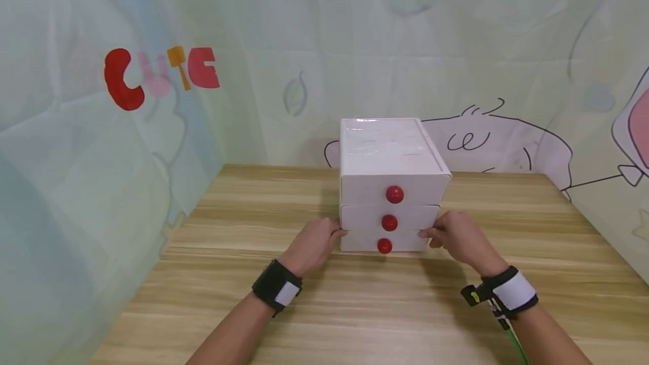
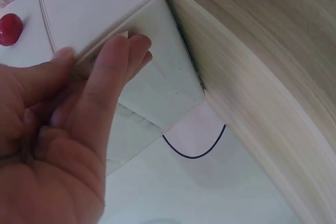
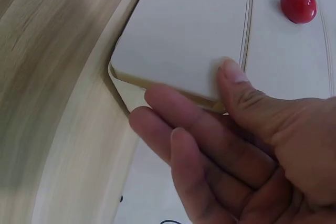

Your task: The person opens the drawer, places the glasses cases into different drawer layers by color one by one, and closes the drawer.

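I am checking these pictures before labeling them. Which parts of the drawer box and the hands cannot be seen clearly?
- Inside of the drawer box: hidden in all views; drawers closed.
- Fingers of the left hand: head view, behind the hand's back and the box's left side.
- Right hand fingertips: head view, behind the box's right side.
- Top red knob: outside the right wrist view.
- Box back and underside: hidden by the box itself.

light wooden tabletop (image 1: 213, 275), pale green cartoon-printed backdrop (image 1: 355, 44) on three sides, red "cute" lettering (image 1: 161, 75) at left
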`<state>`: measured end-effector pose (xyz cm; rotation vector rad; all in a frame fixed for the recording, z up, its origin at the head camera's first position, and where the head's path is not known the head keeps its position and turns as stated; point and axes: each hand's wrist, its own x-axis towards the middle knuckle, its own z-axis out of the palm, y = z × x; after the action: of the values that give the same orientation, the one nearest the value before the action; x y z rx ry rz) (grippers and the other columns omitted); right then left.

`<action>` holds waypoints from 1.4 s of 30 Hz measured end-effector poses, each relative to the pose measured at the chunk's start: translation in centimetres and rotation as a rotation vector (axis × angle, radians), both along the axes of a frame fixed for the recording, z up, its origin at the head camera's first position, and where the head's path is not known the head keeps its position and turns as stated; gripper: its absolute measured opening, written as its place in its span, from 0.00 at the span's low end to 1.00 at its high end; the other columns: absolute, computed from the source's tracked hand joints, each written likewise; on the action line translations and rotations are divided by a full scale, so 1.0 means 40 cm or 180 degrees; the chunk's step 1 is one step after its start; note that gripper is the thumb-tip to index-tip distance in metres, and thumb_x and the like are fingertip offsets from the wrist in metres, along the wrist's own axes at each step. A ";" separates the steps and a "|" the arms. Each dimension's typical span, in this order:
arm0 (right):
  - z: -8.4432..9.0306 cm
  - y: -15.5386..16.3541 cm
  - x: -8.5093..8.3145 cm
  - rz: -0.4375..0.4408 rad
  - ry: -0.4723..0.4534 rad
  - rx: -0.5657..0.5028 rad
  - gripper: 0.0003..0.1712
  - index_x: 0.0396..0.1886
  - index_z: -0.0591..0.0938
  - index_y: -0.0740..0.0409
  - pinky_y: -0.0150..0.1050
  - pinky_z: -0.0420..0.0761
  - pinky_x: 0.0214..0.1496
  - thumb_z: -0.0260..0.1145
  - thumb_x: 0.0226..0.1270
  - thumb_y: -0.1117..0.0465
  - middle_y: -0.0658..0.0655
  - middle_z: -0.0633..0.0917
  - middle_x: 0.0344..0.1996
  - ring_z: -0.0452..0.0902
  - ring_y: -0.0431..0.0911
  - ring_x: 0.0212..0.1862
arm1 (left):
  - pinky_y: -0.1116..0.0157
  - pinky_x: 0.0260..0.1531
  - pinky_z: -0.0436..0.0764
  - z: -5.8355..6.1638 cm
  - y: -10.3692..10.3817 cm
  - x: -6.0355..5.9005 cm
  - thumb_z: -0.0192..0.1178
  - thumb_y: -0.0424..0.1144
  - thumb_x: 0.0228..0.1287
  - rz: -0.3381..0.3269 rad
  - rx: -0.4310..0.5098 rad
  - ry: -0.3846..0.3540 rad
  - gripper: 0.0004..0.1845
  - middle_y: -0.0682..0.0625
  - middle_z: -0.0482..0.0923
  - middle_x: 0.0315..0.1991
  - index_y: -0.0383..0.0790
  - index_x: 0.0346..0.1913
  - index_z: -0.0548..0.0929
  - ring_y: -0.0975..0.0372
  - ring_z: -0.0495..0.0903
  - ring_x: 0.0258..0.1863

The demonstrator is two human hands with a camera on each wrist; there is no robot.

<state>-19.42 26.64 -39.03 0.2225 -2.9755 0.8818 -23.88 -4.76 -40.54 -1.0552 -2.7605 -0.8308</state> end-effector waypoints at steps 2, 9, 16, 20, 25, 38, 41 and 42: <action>0.001 -0.001 0.002 -0.0006 0.0006 -0.0005 0.15 0.48 0.89 0.65 0.37 0.77 0.29 0.73 0.64 0.62 0.59 0.91 0.36 0.85 0.47 0.30 | 0.72 0.18 0.60 -0.001 0.000 0.000 0.55 0.36 0.77 0.0013 0.0006 -0.0014 0.19 0.59 0.57 0.16 0.32 0.26 0.83 0.68 0.59 0.16; 0.000 -0.005 0.002 -0.0005 0.0056 0.0071 0.13 0.46 0.89 0.66 0.35 0.74 0.25 0.73 0.64 0.64 0.59 0.91 0.33 0.84 0.47 0.28 | 0.72 0.17 0.59 0.001 -0.001 0.004 0.56 0.36 0.77 0.0047 0.0059 0.0005 0.20 0.59 0.56 0.15 0.33 0.23 0.82 0.68 0.59 0.16; 0.001 -0.004 0.004 0.0027 0.0002 0.0035 0.12 0.46 0.89 0.67 0.35 0.76 0.26 0.72 0.65 0.66 0.61 0.91 0.35 0.85 0.47 0.29 | 0.72 0.17 0.60 0.004 -0.001 0.006 0.57 0.38 0.77 0.0122 0.0066 -0.0083 0.22 0.59 0.58 0.15 0.32 0.22 0.83 0.69 0.60 0.16; 0.003 0.001 0.004 0.0089 -0.0052 0.0007 0.10 0.45 0.89 0.67 0.36 0.79 0.30 0.71 0.65 0.68 0.60 0.91 0.36 0.85 0.48 0.30 | 0.72 0.17 0.60 0.005 -0.001 0.006 0.56 0.37 0.77 0.0118 0.0021 -0.0107 0.19 0.59 0.59 0.16 0.32 0.26 0.85 0.69 0.61 0.16; 0.006 0.009 0.001 0.0175 -0.0091 0.0004 0.08 0.43 0.89 0.67 0.39 0.84 0.35 0.70 0.66 0.70 0.59 0.90 0.36 0.85 0.48 0.32 | 0.72 0.18 0.61 0.005 -0.003 0.002 0.55 0.36 0.77 0.0080 -0.0004 -0.0157 0.16 0.58 0.59 0.17 0.32 0.31 0.87 0.68 0.61 0.17; 0.014 0.029 -0.004 0.0265 0.0079 0.0041 0.13 0.49 0.89 0.61 0.42 0.85 0.40 0.72 0.67 0.63 0.57 0.91 0.39 0.82 0.46 0.35 | 0.68 0.23 0.69 0.029 -0.020 -0.007 0.56 0.37 0.77 0.0106 -0.0057 -0.0356 0.13 0.56 0.70 0.21 0.36 0.37 0.88 0.67 0.67 0.20; 0.023 0.033 -0.004 0.0272 0.0189 0.0051 0.14 0.49 0.89 0.61 0.47 0.87 0.43 0.72 0.68 0.60 0.58 0.91 0.41 0.85 0.46 0.37 | 0.66 0.28 0.76 0.042 -0.027 -0.004 0.56 0.40 0.77 0.0153 0.0001 -0.0359 0.13 0.52 0.80 0.27 0.37 0.39 0.88 0.66 0.74 0.25; 0.026 0.033 -0.004 0.0261 0.0214 0.0058 0.14 0.49 0.89 0.61 0.48 0.87 0.44 0.71 0.68 0.59 0.58 0.92 0.40 0.86 0.46 0.38 | 0.65 0.31 0.79 0.046 -0.029 -0.002 0.57 0.40 0.77 0.0168 0.0031 -0.0363 0.13 0.51 0.84 0.30 0.37 0.41 0.88 0.66 0.76 0.27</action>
<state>-19.58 27.94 -37.98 0.3697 -2.9321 0.8377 -23.96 -5.90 -38.68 -0.9574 -2.8603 -0.9242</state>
